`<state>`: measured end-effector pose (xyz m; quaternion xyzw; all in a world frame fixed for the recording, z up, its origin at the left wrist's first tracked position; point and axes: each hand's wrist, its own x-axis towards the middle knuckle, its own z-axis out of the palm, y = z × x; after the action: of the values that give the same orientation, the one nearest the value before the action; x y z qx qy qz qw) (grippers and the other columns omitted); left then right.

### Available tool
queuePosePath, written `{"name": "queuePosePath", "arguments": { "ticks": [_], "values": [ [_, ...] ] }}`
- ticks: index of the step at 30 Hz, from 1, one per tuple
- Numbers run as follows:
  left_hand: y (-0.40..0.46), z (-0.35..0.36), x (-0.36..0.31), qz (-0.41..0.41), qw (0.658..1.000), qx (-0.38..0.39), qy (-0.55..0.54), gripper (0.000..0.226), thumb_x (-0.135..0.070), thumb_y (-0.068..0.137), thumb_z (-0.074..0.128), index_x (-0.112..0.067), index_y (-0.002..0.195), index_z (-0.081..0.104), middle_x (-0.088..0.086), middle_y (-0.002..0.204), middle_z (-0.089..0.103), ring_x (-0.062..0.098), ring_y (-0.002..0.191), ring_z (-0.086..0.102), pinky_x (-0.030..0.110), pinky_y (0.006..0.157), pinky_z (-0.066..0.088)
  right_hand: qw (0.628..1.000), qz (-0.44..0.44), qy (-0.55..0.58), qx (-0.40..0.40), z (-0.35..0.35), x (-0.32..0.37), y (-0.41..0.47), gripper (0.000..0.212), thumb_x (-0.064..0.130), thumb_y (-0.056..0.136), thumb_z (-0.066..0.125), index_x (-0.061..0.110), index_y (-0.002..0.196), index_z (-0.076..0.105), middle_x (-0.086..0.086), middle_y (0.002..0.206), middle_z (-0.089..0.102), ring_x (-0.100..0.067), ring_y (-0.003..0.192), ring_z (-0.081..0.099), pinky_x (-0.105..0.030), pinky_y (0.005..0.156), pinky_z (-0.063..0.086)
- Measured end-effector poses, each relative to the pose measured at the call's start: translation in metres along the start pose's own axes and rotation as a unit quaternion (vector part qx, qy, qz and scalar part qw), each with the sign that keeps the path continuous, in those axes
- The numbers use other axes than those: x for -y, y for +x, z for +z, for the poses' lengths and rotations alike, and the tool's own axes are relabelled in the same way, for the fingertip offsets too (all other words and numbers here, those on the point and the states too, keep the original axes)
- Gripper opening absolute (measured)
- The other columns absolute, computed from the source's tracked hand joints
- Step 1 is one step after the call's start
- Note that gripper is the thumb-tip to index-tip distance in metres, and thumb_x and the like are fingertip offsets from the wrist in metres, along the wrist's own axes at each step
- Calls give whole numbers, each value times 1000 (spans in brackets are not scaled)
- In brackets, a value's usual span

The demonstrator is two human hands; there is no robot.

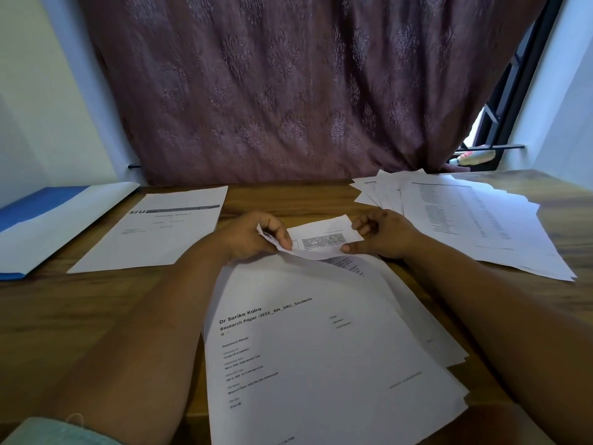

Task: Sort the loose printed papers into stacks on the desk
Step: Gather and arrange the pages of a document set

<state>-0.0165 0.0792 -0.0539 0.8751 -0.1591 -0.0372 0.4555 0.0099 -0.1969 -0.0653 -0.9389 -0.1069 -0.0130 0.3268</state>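
Both hands (253,237) on lifted sheet (321,239)

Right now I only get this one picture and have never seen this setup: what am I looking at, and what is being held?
There is no machine: a person's bare arms, seen from a head-worn camera looking down at a wooden desk. The left hand and right hand each pinch an end of one printed sheet, lifted above the near stack. A single page lies at left beside a blue folder; a fanned pile lies at right.
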Motion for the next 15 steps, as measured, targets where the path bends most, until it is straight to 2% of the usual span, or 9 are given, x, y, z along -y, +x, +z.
{"name": "queuePosePath", "arguments": {
  "ticks": [6, 9, 11, 13, 15],
  "values": [
    [-1, 0, -2, -15, 1000, 7, 3, 25, 14, 80, 70, -11, 78, 76, -9, 87, 76, 3, 85, 70, 12, 74, 51, 999, 33, -18, -1, -3, 5, -2, 49, 46, 66, 84, 17, 97, 61, 7, 92, 61, -10, 78, 59, -13, 64, 44],
    [-2, 0, -2, -26, 1000, 4, 3, 24, 16, 80, 69, -8, 81, 76, -7, 90, 76, 5, 89, 70, 16, 78, 54, 999, 49, -20, 2, -3, 7, -2, 50, 43, 66, 85, 11, 97, 61, 4, 96, 64, -11, 85, 62, -15, 66, 46],
    [-3, -1, -1, -25, 1000, -2, 15, 24, 12, 78, 71, -11, 79, 77, 0, 94, 76, 12, 92, 70, 26, 85, 56, 998, 54, -23, 6, -2, 9, -2, 46, 39, 69, 85, 10, 97, 61, 2, 99, 64, -13, 86, 62, -18, 71, 49],
    [-3, 0, 1, -38, 999, -12, 12, 19, 5, 72, 71, -13, 76, 74, 15, 96, 74, 21, 87, 67, 34, 80, 52, 998, 55, -20, 10, -2, 11, -2, 39, 30, 74, 83, 9, 98, 61, 1, 100, 64, -13, 85, 60, -19, 71, 48],
    [-5, 0, 1, -49, 998, -30, -1, 22, 9, 75, 69, -13, 81, 72, 17, 91, 72, 22, 84, 64, 32, 75, 51, 999, 50, -18, 14, -3, 13, -4, 31, 20, 79, 79, 7, 101, 61, 1, 99, 61, -12, 82, 56, -20, 71, 46]
  ]
}}
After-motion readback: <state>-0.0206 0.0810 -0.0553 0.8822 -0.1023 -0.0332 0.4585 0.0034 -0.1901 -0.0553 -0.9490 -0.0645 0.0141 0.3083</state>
